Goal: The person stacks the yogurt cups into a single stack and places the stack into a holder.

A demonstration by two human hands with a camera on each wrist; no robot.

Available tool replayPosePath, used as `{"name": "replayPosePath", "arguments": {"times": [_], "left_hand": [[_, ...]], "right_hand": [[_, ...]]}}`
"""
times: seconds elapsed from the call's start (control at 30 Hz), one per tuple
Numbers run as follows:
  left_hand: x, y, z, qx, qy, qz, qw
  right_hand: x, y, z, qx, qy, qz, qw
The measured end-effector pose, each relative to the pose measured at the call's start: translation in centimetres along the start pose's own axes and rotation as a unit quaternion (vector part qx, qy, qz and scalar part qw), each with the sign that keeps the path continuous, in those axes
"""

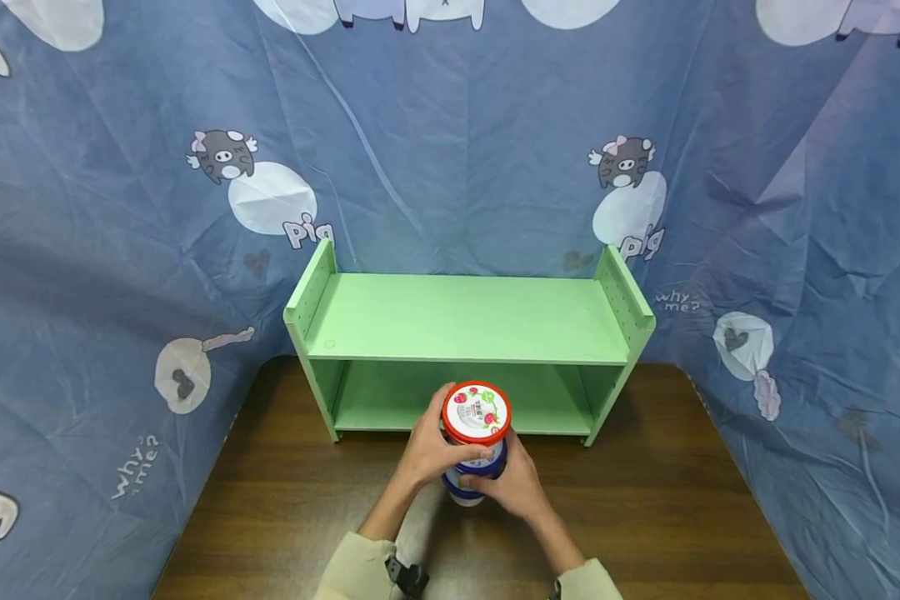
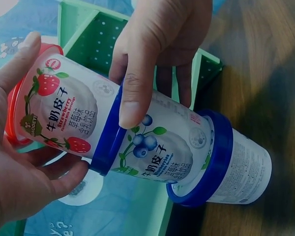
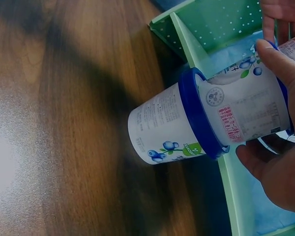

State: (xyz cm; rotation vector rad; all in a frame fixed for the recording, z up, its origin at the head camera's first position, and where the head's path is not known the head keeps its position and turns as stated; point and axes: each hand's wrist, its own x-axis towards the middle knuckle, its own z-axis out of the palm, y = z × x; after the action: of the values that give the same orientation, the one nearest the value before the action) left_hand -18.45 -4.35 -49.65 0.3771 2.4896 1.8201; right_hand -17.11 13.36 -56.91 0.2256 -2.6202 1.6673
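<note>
Three paper drink cups with lids form a stack above the wooden table. On top is a strawberry cup with a red lid. Below it comes a blueberry cup with a blue lid, and a second blueberry cup, also blue-lidded, is at the bottom. My left hand grips the strawberry cup, its thumb and fingers round opposite sides. My right hand holds the middle blueberry cup around its upper part, thumb on the blue lid's edge. Neither hand touches the bottom cup.
Behind the cups stands a light green two-tier shelf with raised side panels. Its lower board is partly hidden by the hands and cups. The wooden table reaches a blue pig-print cloth hung at the back and sides.
</note>
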Motion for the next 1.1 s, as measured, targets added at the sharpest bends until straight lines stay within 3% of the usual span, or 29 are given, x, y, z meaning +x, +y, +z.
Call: {"name": "replayPosePath", "arguments": {"times": [0.47, 0.77, 1.1], "left_hand": [[-0.3, -0.3, -0.3, 0.015, 0.015, -0.012, 0.9997], [-0.8, -1.2, -0.6, 0.019, 0.023, 0.000, 0.9996], [-1.5, -2.4, -0.4, 0.018, 0.025, 0.010, 0.9995]], "right_hand": [[-0.7, 0.6, -0.6, -0.017, -0.007, 0.007, 0.9998], [-1.2, 1.0, -2.0, -0.036, -0.005, 0.017, 0.9992], [-1.3, 0.7, -4.0, -0.047, 0.035, 0.025, 0.9980]]}}
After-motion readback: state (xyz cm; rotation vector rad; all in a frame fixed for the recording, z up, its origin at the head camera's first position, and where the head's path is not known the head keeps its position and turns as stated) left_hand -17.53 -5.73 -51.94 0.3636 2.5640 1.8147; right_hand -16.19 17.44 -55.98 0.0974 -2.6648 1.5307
